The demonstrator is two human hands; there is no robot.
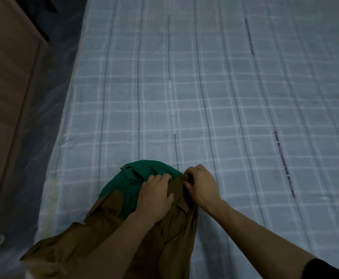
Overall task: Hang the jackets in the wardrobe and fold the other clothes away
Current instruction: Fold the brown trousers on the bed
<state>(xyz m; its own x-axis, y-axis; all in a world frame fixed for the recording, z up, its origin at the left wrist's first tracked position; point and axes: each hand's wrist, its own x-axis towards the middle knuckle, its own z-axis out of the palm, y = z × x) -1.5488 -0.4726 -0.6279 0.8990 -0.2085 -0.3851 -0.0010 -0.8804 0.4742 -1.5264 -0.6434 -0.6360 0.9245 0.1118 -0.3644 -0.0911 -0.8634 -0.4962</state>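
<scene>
A brown garment (108,234) lies bunched at the near edge of the bed, trailing toward me. A green garment (128,188) sits partly under and behind it. My left hand (156,196) lies on top where green meets brown, fingers bent into the cloth. Just to its right, my right hand (201,186) grips a fold of the brown garment at its top edge, fingers curled around the fabric. What kind of clothing each piece is cannot be told.
The bed (225,97) is covered by a pale blue checked sheet stretching far ahead and to the right. A wooden furniture panel (5,97) stands along the left, with a dark strip of floor (60,81) between it and the bed.
</scene>
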